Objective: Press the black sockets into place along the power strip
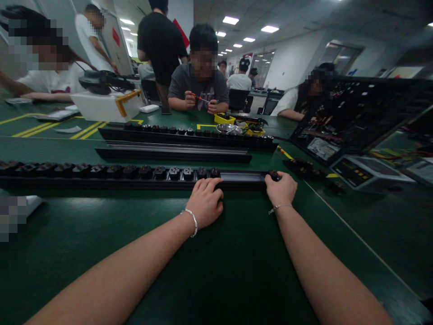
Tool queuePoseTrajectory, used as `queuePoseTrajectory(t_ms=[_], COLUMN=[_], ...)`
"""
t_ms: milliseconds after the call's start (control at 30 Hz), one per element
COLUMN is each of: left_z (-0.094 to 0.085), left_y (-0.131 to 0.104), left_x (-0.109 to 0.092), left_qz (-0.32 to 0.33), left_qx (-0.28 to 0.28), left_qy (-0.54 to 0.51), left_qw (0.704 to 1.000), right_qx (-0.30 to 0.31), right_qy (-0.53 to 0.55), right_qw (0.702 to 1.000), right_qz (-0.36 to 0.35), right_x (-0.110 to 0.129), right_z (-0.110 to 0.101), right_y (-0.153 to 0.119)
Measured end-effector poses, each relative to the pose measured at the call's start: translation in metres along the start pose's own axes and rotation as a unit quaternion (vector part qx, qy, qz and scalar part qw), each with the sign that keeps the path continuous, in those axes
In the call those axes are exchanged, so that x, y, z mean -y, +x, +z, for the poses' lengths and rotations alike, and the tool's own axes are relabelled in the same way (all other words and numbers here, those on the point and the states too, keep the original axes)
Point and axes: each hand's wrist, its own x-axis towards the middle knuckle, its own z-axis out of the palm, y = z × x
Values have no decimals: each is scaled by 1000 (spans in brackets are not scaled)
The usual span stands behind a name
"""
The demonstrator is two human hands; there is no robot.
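A long black rail (237, 185) lies across the green table, with several black socket modules (145, 171) in a row along its channel. My left hand (206, 202) rests on the rail's near edge, beside the last modules of the row, its fingers spread and holding nothing. At the rail's right end, my right hand (283, 188) has its fingers closed on a black module (273, 175), which they partly cover. Between the two hands, a stretch of the channel shows bare metal.
Behind the rail lie a second rail (172, 155) and a third with modules (189, 136). Loose modules (306, 168), a black-framed open case (358, 117) and a metal box (367, 174) stand right. A person across the table holds a screwdriver (200, 98).
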Motion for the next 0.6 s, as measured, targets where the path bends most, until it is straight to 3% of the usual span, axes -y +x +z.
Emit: queuePoseTrajectory(t_ms=[600], left_z=[-1], left_y=[0], left_x=[0], left_qz=[3], left_qx=[9], left_qy=[11], left_qw=[1000], right_qx=[3], right_qy=[15], right_qw=[1000], right_qz=[24], right_x=[-7], right_z=[0], right_y=[4])
